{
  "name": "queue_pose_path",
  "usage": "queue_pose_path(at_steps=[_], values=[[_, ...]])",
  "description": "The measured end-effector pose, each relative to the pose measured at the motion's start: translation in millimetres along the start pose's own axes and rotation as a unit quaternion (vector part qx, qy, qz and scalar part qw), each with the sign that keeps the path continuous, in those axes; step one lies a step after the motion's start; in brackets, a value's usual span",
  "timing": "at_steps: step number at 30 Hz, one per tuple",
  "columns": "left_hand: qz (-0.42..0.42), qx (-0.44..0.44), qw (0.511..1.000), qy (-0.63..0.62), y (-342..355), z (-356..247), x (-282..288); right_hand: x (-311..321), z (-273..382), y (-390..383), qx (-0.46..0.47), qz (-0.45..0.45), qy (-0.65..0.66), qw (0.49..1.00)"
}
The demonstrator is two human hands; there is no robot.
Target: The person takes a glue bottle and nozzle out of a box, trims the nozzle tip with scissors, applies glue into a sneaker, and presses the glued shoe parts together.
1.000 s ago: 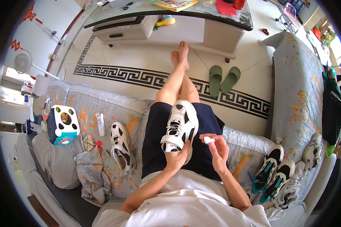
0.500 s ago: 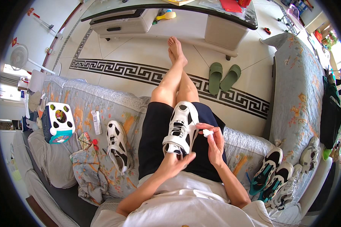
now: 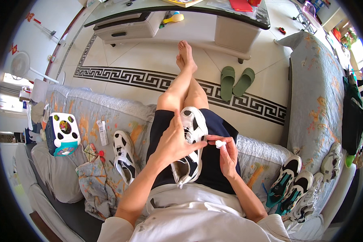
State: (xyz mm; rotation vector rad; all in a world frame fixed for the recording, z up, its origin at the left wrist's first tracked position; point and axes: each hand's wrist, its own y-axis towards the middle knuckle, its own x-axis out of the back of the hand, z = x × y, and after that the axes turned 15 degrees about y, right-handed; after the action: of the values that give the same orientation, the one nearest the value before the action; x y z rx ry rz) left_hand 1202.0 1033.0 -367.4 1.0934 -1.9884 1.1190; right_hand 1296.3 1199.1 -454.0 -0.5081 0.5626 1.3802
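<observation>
A white sneaker with black patches (image 3: 195,125) rests on my lap, toe pointing away from me and its opening toward me. My left hand (image 3: 170,141) is over the sneaker's left side with fingers stretched and thumb spread across the upper; part of the shoe is hidden under it. Just right of the sneaker, my right hand (image 3: 226,156) pinches a small white thing (image 3: 220,143), whose kind is too small to make out. On the sofa to my left lies a similar white and black sneaker (image 3: 125,155).
A white carton (image 3: 102,133) and a white-and-teal plastic toy (image 3: 64,131) sit at the left on the patterned sofa cover (image 3: 94,107). Several shoes (image 3: 290,181) are at the right. Green slippers (image 3: 234,82) lie on the floor before a glass-topped table (image 3: 173,9).
My left hand has come out of the sneaker's opening and moved up over its upper, fingers spread. The right hand still pinches the small white thing in nearly the same place.
</observation>
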Motion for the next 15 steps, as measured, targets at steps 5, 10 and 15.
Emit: queue_pose_path(at_steps=[5, 10, 15], values=[[-0.025, 0.000, 0.999, 0.027, -1, 18, -27, 1, 1, -3, 0.025, -0.005, 0.023, 0.999], [0.058, 0.014, 0.998, 0.019, -5, 8, -26, 9, 1, -5, 0.025, -0.005, 0.049, 0.998], [0.040, -0.015, 0.998, 0.038, -5, 12, -31, 10, 7, -7, 0.031, 0.001, 0.048, 0.998]])
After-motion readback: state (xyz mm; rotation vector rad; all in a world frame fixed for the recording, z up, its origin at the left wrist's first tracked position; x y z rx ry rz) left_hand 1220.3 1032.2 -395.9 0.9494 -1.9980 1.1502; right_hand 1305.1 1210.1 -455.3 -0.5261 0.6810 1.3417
